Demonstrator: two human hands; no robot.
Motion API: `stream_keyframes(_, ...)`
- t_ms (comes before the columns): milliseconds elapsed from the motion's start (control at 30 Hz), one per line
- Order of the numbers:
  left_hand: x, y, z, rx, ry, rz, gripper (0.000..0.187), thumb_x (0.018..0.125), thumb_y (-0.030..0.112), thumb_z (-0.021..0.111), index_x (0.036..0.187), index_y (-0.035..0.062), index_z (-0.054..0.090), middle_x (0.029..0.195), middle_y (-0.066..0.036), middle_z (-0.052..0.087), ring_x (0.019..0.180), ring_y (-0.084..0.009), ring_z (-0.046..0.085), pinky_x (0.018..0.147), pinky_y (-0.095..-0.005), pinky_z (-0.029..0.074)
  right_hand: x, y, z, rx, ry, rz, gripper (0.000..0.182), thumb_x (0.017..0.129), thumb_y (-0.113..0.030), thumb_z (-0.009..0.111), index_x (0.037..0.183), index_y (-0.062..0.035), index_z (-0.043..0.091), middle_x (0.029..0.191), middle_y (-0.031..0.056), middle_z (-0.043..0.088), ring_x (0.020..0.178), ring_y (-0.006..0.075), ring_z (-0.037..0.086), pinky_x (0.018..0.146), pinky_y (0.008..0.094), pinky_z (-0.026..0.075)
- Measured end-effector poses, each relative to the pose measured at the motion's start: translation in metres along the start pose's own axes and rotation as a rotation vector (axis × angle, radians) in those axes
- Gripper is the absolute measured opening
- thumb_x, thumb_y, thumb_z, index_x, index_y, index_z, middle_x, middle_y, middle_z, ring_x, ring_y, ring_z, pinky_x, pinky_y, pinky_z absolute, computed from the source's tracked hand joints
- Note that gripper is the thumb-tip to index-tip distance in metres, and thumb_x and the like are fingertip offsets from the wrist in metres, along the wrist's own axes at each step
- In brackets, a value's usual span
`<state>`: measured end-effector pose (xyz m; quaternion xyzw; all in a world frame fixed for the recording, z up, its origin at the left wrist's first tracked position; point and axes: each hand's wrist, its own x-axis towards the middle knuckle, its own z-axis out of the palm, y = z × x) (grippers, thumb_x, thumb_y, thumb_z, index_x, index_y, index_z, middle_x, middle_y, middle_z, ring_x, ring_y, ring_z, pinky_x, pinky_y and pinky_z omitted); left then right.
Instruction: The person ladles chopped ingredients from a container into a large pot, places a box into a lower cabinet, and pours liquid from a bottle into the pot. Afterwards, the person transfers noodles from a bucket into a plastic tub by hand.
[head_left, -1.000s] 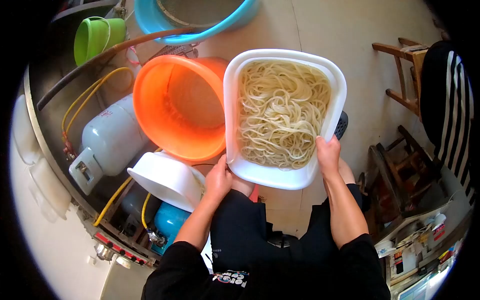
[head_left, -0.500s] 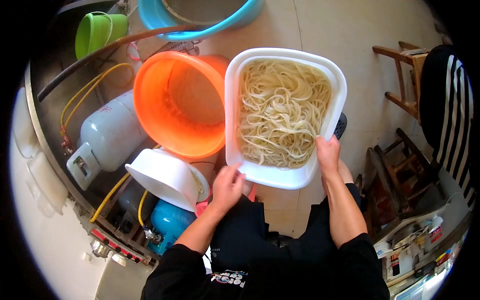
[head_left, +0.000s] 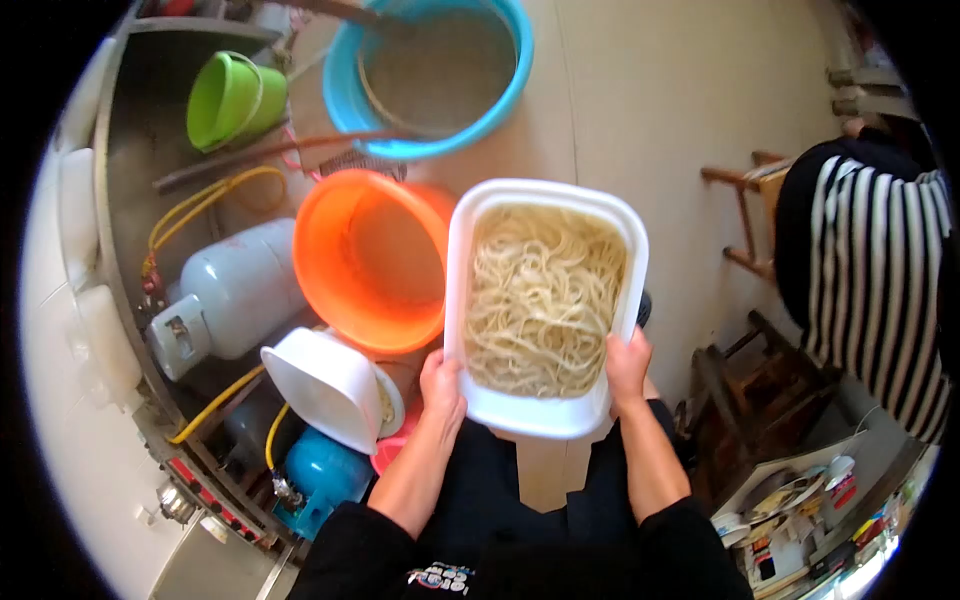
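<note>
A white plastic tub [head_left: 530, 412] full of pale, wet noodles [head_left: 545, 300] is held in front of me, over my lap. My left hand [head_left: 441, 386] is closed on the tub's left rim, near the lower corner. On the opposite side my right hand [head_left: 628, 372] grips the right rim, its thumb on the edge and its other fingers hidden beneath. Just left of the tub stands an orange bucket [head_left: 322, 270] with cloudy liquid in it. Below that bucket, a second white tub [head_left: 325, 385] lies tilted near my left forearm.
A blue basin [head_left: 515, 85] of cloudy liquid sits farther ahead. Along the left are a green bucket [head_left: 225, 100], a grey gas cylinder [head_left: 240, 290] and a blue cylinder [head_left: 325, 470]. At right, a person in a striped top [head_left: 870, 290] sits by wooden stools [head_left: 745, 225].
My left hand has moved up and taken hold of the tub's left rim. The view has shifted, showing more of the blue basin and the seated person.
</note>
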<state>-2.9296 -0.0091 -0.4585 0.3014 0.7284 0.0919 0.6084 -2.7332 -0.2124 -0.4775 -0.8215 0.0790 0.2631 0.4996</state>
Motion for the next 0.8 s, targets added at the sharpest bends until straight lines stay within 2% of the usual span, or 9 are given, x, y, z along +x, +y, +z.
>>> stream_keyframes(133, -0.087, 0.052, 0.012, 0.065, 0.007, -0.001, 0.028, 0.071, -0.004, 0.054, 0.099, -0.0024, 0.058, 0.089, -0.009, 0.061, 0.082, -0.0206, 0.059, 0.077, -0.0333, 0.049, -0.010, -0.075, -0.053, 0.059, -0.039, 0.043, 0.009, 0.078, -0.003, 0.051, 0.083, 0.0036, 0.056, 0.068, 0.0107, 0.056, 0.064, 0.0173, 0.053, 0.063, 0.0342, 0.047)
stream_keyframes(167, -0.106, 0.066, 0.015, 0.083, -0.016, 0.014, 0.028, 0.071, -0.004, 0.054, 0.099, -0.0025, 0.058, 0.089, -0.009, 0.061, 0.082, -0.0205, 0.059, 0.077, -0.0333, 0.049, -0.008, -0.089, -0.067, 0.020, -0.098, 0.063, 0.018, 0.078, -0.004, 0.053, 0.092, 0.0052, 0.060, 0.079, 0.0044, 0.061, 0.074, 0.0116, 0.055, 0.068, 0.0310, 0.048)
stream_keyframes(200, -0.122, 0.076, 0.013, 0.178, -0.053, 0.041, 0.029, 0.071, -0.003, 0.054, 0.100, -0.0025, 0.058, 0.090, -0.009, 0.061, 0.083, -0.0203, 0.059, 0.078, -0.0330, 0.049, -0.006, -0.098, -0.079, 0.028, -0.119, 0.023, 0.018, 0.077, -0.003, 0.052, 0.092, 0.0046, 0.060, 0.078, 0.0048, 0.062, 0.073, 0.0120, 0.056, 0.068, 0.0308, 0.048)
stream_keyframes(233, -0.129, 0.087, 0.015, 0.269, -0.085, 0.076, 0.029, 0.071, -0.002, 0.055, 0.101, -0.0025, 0.057, 0.091, -0.009, 0.062, 0.083, -0.0201, 0.059, 0.078, -0.0328, 0.048, -0.001, -0.113, -0.083, 0.058, -0.064, -0.107, 0.007, 0.076, -0.002, 0.051, 0.080, 0.0026, 0.055, 0.064, 0.0106, 0.053, 0.061, 0.0172, 0.052, 0.059, 0.0355, 0.046)
stream_keyframes(267, -0.149, 0.108, 0.026, 0.397, -0.092, 0.146, 0.026, 0.071, 0.000, 0.056, 0.097, -0.0026, 0.058, 0.088, -0.008, 0.062, 0.081, -0.0187, 0.059, 0.075, -0.0313, 0.048, 0.004, -0.124, -0.090, 0.098, -0.080, -0.056, 0.006, 0.075, -0.001, 0.051, 0.078, 0.0025, 0.054, 0.066, 0.0100, 0.056, 0.063, 0.0167, 0.054, 0.060, 0.0351, 0.047)
stream_keyframes(467, -0.200, 0.175, 0.033, 0.319, -0.257, 0.563, 0.013, 0.071, 0.000, 0.055, 0.084, 0.0000, 0.059, 0.078, -0.002, 0.058, 0.069, -0.0123, 0.054, 0.063, -0.0270, 0.045, -0.003, -0.227, -0.127, 0.215, -0.063, -0.261, 0.022, 0.073, 0.001, 0.050, 0.091, 0.0038, 0.062, 0.082, 0.0063, 0.064, 0.073, 0.0158, 0.059, 0.068, 0.0303, 0.048)
stream_keyframes(567, -0.199, 0.180, 0.029, 0.324, -0.264, 0.749, 0.009, 0.072, 0.001, 0.056, 0.081, 0.0005, 0.059, 0.073, -0.002, 0.055, 0.068, -0.0106, 0.050, 0.059, -0.0268, 0.042, -0.014, -0.234, -0.130, 0.398, -0.124, -0.280, 0.030, 0.072, 0.004, 0.048, 0.097, 0.0048, 0.063, 0.087, 0.0057, 0.066, 0.076, 0.0145, 0.060, 0.070, 0.0271, 0.048)
stream_keyframes(600, -0.147, 0.135, 0.010, 0.371, -0.256, 0.805, 0.008, 0.072, 0.003, 0.056, 0.079, 0.0004, 0.057, 0.070, -0.005, 0.054, 0.066, -0.0131, 0.050, 0.059, -0.0305, 0.042, -0.015, -0.153, -0.093, 0.446, -0.125, -0.266, 0.031, 0.071, 0.006, 0.047, 0.097, 0.0048, 0.064, 0.090, 0.0054, 0.066, 0.078, 0.0132, 0.060, 0.070, 0.0252, 0.048)
stream_keyframes(800, -0.076, 0.110, 0.026, 0.302, -0.334, 1.064, 0.012, 0.069, 0.007, 0.057, 0.079, 0.0004, 0.057, 0.068, -0.014, 0.057, 0.064, -0.0225, 0.054, 0.061, -0.0371, 0.044, -0.013, -0.124, -0.069, 0.513, -0.075, -0.520, 0.036, 0.074, 0.006, 0.054, 0.109, 0.0043, 0.064, 0.100, 0.0087, 0.068, 0.088, 0.0160, 0.063, 0.079, 0.0275, 0.049)
